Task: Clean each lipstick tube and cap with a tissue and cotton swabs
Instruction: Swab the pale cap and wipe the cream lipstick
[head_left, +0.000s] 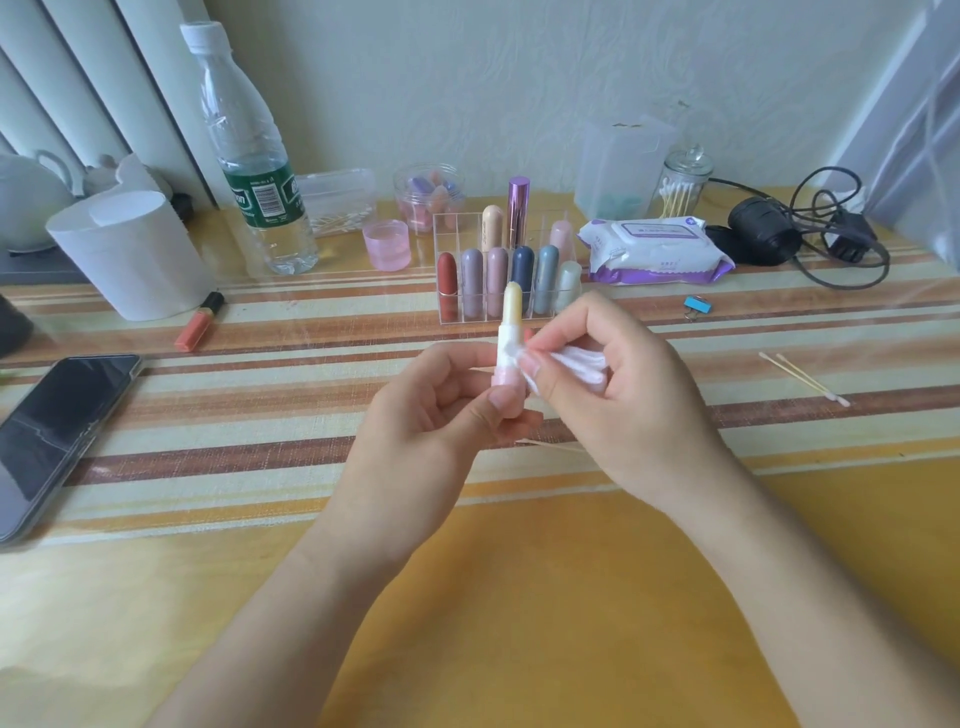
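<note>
At the centre of the frame, above the tabletop, the left hand holds an uncapped lipstick upright, its fingers curled round the pink base. The right hand pinches a folded tissue against the white collar just below the pale yellow stick. The tube looks light, stiff and smooth, likely slippery, so the base seems the safest hold. The exposed stick is probably soft and easily dented. Two cotton swabs lie at the right, well apart.
</note>
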